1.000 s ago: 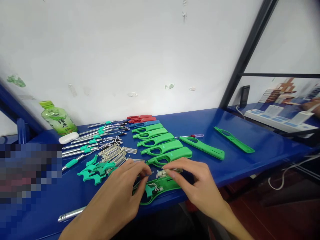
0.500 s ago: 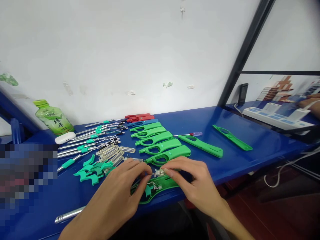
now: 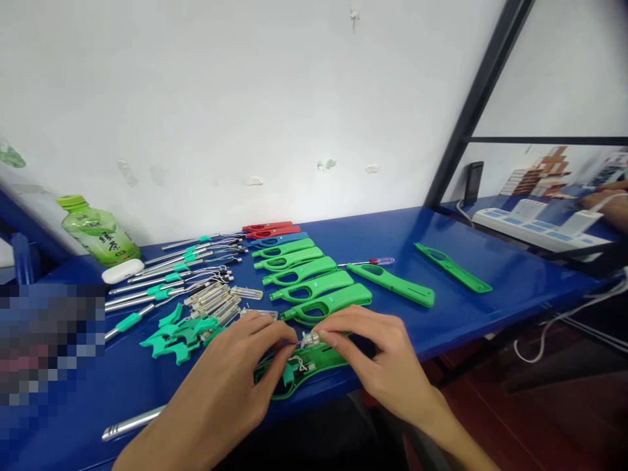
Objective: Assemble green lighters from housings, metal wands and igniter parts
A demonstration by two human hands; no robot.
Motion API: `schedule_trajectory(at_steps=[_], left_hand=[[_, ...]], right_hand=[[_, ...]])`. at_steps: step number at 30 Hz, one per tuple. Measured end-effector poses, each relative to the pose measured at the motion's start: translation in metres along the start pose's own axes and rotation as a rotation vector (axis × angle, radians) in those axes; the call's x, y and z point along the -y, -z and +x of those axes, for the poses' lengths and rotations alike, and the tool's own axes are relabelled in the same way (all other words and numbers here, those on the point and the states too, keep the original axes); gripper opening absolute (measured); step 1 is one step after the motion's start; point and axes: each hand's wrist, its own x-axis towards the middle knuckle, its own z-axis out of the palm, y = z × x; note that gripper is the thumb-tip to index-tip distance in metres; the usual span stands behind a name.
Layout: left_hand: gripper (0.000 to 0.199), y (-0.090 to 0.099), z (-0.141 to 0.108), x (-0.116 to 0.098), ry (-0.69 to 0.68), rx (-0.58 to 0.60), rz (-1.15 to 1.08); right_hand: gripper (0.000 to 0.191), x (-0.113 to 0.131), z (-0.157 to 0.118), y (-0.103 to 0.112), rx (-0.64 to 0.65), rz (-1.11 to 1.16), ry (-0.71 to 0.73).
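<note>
A green half shell (image 3: pixel 324 357) lies at the table's front edge, with a teal trigger piece (image 3: pixel 288 374) and white wires inside it. Over its upper edge, my right hand (image 3: pixel 377 353) pinches a small clear part (image 3: pixel 310 338) between thumb and fingertips. My left hand (image 3: pixel 235 373) is closed at the left end of that part, thumb against forefinger; what lies between these fingertips is too small to name. A silver metal tube (image 3: pixel 132 422) extends left from beneath my left forearm.
Several green handles (image 3: pixel 326 303) line the middle, behind the shell. Teal pieces (image 3: pixel 179 333), clear tanks (image 3: pixel 210 299) and metal rods (image 3: pixel 130 320) lie left, near a bottle (image 3: pixel 101 232). A screwdriver (image 3: pixel 383 260) and loose green shells (image 3: pixel 407 288) lie right. Another person's hand (image 3: pixel 611 203) shows far right.
The whole view has shifted slightly, so things appear a little further left. Both hands keep almost the same pose around the small clear part.
</note>
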Motion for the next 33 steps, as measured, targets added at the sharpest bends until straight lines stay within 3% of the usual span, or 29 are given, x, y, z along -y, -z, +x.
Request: schedule_trajectory(at_steps=[10,24,33], left_hand=[[0.02,0.0,0.0,-0.002,0.011,0.0,0.013],[0.019,0.007,0.007,-0.012,-0.139,-0.069,0.109],[0.021,0.001,0.004,-0.015,-0.243,-0.138,0.215]], right_hand=[[0.015,0.0,0.001,0.001,0.009,0.011,0.001],[0.016,-0.001,0.0,0.003,0.033,0.034,-0.003],[0.013,-0.002,0.0,0.003,0.038,0.041,0.008]])
